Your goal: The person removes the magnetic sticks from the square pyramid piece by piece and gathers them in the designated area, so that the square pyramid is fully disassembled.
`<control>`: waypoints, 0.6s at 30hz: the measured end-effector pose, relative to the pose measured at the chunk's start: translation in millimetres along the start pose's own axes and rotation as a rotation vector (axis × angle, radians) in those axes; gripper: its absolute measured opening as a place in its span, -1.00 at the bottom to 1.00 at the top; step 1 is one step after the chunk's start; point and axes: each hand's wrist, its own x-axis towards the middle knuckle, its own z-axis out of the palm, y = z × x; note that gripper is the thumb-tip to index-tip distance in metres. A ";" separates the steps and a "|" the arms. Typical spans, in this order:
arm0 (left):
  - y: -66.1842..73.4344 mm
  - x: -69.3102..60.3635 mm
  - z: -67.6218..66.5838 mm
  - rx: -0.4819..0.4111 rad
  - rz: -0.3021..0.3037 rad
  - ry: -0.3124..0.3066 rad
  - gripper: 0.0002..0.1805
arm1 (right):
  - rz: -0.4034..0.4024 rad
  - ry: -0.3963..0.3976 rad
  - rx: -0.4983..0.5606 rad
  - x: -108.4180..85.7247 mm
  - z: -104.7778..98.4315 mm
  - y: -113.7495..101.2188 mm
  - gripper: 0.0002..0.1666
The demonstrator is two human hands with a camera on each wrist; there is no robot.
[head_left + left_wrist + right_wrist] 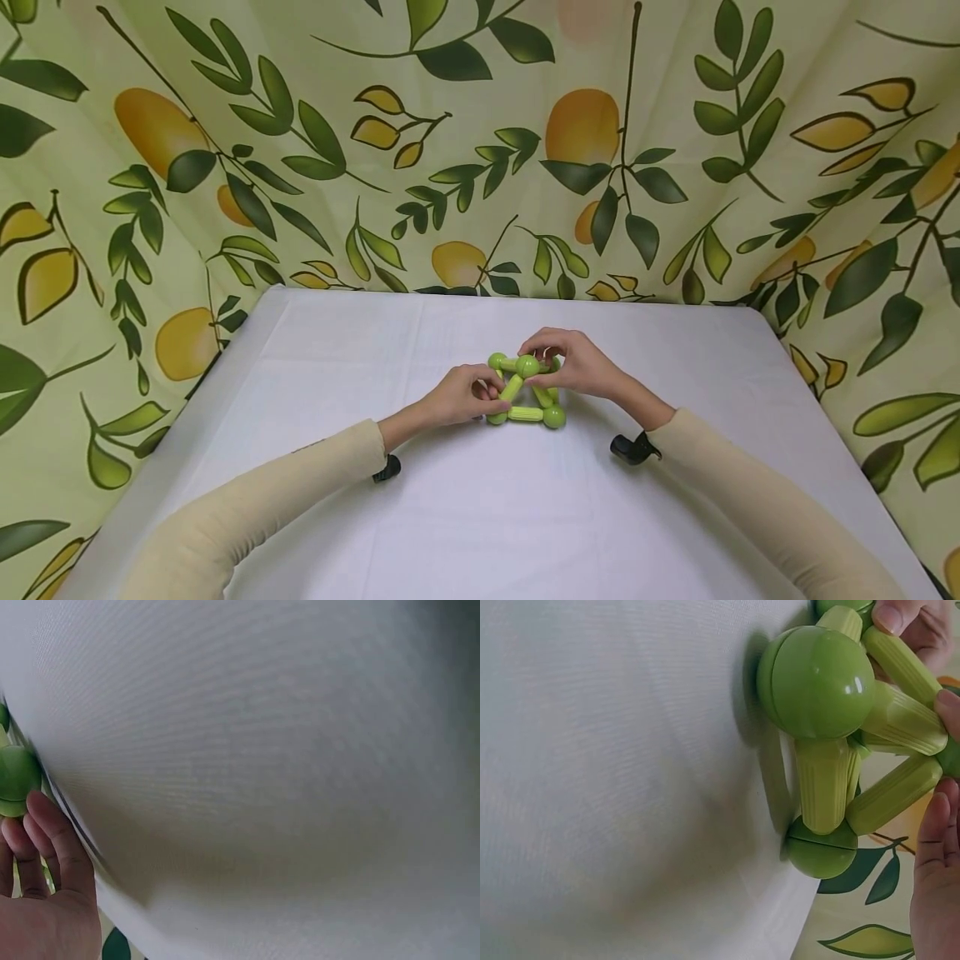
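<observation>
A frame of green balls and ribbed yellow-green rods (526, 413) stands on the white tabletop. At its near left corner, my left hand (458, 394) pinches the structure between thumb and fingers. My right hand (581, 363) grips the upper part on the right, thumb and fingers around a joint near the top. In the right wrist view a large green ball (815, 682) and a lower ball (821, 847) rest near the cloth, with the right fingers (936, 825) at an upper joint. The left wrist view shows a green ball (18, 778) at the left hand's fingertips.
A white cloth (480, 517) covers the table, whose far edge meets a curtain (480, 167) printed with leaves and fruit. Black wrist devices sit at the left (387, 468) and right (633, 449) cuffs.
</observation>
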 end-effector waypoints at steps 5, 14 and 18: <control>-0.8 0.1 0.4 -0.010 -0.005 -0.001 -0.85 | -0.011 -0.002 -0.028 2.0 1.1 23.4 -0.56; -2.7 -0.3 0.2 -0.018 -0.014 0.005 -0.85 | -0.013 -0.031 -0.025 3.5 -2.0 28.2 -0.58; -3.4 0.0 0.1 -0.015 -0.015 0.004 -0.85 | -0.010 -0.046 -0.038 4.3 -3.3 28.1 -0.59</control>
